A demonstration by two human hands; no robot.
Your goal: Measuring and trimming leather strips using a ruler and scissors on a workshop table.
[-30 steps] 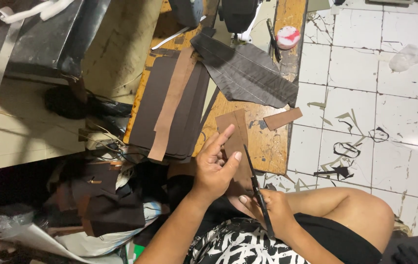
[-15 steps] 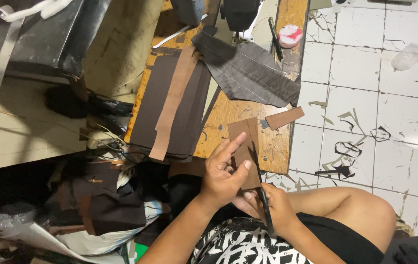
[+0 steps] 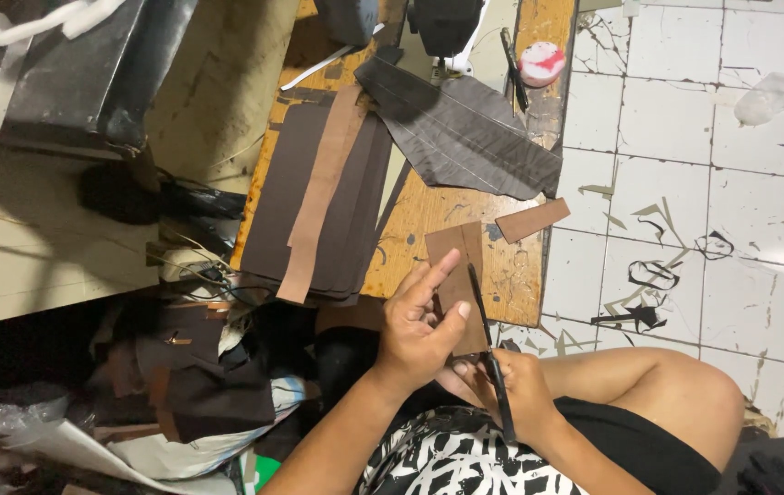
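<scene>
- My left hand [image 3: 421, 323] is up over the near edge of the counter [image 3: 511, 275], fingers loosely spread, thumb and forefinger pinching a brown leather piece [image 3: 458, 275] by its lower left side.
- That piece is a flat, roughly rectangular panel, held upright-ish above the counter's near right corner, its top end over the wood.
- My right hand [image 3: 516, 390] sits just below and right of the left, closed around the handles of black scissors [image 3: 488, 353].
- The scissor blades run up along the right side of the leather piece, narrow and dark; I can't tell whether the blades are parted or closed on the leather.
- The two hands are just beside each other, the left overlapping the right from this view.
- On the counter's middle, a stack of dark brown sheets [image 3: 319, 202] lies flat, with a lighter tan strip [image 3: 323, 192] laid lengthwise on top of it.
- Toward the far edge, a grey textured panel [image 3: 474, 137] lies spread under the sewing machine's head [image 3: 442, 23].
- A small tan offcut [image 3: 531, 220] rests at the right edge of the counter, partly overhanging it.
- A round pink and white tub [image 3: 541, 62] sits near the far right corner.
- White floor tiles [image 3: 713, 229] to the right carry dark scraps [image 3: 653, 275].
- My knee [image 3: 676, 403] is bent over the tiles.
</scene>
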